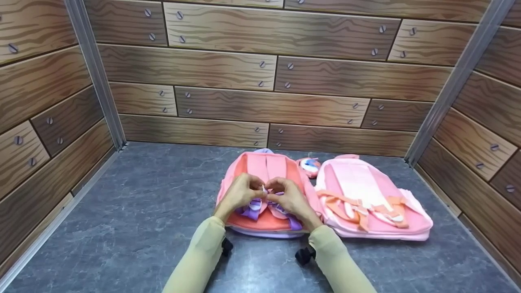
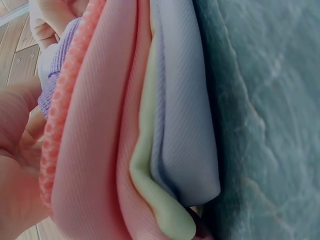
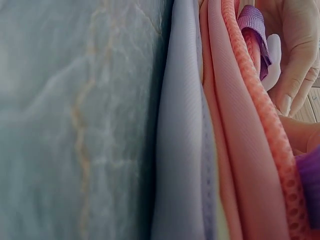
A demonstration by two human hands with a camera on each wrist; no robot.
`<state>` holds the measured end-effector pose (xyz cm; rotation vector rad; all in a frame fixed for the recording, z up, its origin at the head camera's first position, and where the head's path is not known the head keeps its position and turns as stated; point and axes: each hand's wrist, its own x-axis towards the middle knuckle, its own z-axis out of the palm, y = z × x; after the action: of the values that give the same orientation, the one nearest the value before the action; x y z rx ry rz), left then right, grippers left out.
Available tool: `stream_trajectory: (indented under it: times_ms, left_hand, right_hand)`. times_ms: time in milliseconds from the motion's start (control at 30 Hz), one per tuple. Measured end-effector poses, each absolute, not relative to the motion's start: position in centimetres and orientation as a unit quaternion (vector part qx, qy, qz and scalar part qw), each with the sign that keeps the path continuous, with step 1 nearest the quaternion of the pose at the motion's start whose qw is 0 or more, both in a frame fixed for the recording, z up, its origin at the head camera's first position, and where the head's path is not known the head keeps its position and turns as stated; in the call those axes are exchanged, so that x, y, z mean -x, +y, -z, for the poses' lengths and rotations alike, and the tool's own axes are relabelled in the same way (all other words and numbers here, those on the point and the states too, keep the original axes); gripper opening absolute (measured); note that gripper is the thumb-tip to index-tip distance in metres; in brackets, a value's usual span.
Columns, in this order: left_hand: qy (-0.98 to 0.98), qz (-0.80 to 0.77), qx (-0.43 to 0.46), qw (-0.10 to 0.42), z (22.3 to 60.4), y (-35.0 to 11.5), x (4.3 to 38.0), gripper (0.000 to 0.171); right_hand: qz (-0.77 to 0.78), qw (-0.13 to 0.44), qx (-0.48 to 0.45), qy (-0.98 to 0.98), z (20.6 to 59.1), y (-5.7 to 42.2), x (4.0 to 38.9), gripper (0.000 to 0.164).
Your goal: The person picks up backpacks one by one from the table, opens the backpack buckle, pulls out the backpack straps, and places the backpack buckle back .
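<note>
Both hands are down on the coral-pink fabric backpack with purple webbing straps [image 1: 266, 175], which lies back-side up on the grey marbled tabletop [image 1: 134, 228], its long axis running straight away from the person. The left hand [image 1: 239, 194] and right hand [image 1: 290, 198] meet over the middle of the bag, fingers curled, thumbs and fingertips pinching a small white plastic strap buckle [image 1: 263, 189] right between them. That buckle sits at the fingertips of both hands, neither one nearer, and the purple straps [image 1: 254, 207] trail back from under the knuckles toward the wrists. The right wrist view shows a finger [image 3: 295, 65] pressed against the white piece beside the orange mesh edge; the left wrist view shows mostly folded pink and lilac cloth, the grip itself out of sight. Off past the right hand's outer side, well clear of the fingers, lies a pale pink backpack with orange straps [image 1: 366, 195], and a small round pink pouch [image 1: 309, 166] sits between the two bags.
</note>
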<state>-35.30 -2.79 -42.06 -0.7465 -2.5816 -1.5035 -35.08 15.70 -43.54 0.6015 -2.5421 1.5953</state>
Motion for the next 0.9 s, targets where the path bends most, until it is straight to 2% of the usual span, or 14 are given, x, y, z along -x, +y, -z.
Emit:
stream_trajectory:
  times_ms: [333,633,800,900]
  left_hand:
    - [-0.847,0.478,0.231,0.024,41.89,-2.95,35.42,0.025]
    - [-0.879,0.418,0.227,0.041,42.23,-2.55,35.22,0.011]
    - [-0.884,0.407,0.225,0.050,42.56,-2.40,35.31,0.013]
    - [-0.883,0.410,0.223,0.053,42.53,-2.47,35.28,0.014]
  right_hand:
    - [-0.551,0.043,-0.188,-0.812,43.75,15.65,35.11,0.033]
    - [-0.528,0.038,-0.220,-0.820,43.75,15.87,34.96,0.037]
    - [-0.510,0.052,-0.213,-0.832,43.61,15.70,34.78,0.036]
    - [-0.494,0.062,-0.201,-0.843,43.47,15.57,34.73,0.031]
